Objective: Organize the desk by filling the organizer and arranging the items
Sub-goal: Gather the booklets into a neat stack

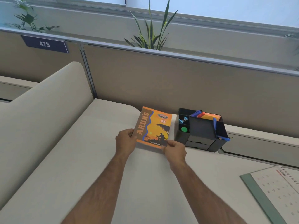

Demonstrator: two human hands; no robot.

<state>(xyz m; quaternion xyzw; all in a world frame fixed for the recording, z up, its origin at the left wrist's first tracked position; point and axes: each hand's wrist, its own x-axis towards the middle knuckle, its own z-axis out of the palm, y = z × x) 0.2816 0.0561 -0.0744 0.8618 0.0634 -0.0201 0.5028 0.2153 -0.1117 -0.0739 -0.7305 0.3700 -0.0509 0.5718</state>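
Observation:
An orange and brown exercise notebook (153, 126) lies near the back of the desk, just left of a black desk organizer (202, 131). My left hand (126, 140) grips the notebook's near left corner. My right hand (175, 148) pinches its near right corner. The organizer holds blue and red pens, an orange pad, a blue clip and a green round item. Blue scissors (218, 130) hang over its right side.
A desk calendar (278, 189) lies at the front right. A beige partition (178, 81) runs behind the desk, with plants above it. A curved divider (45, 110) rises on the left. A cable slot (258, 157) sits right of the organizer.

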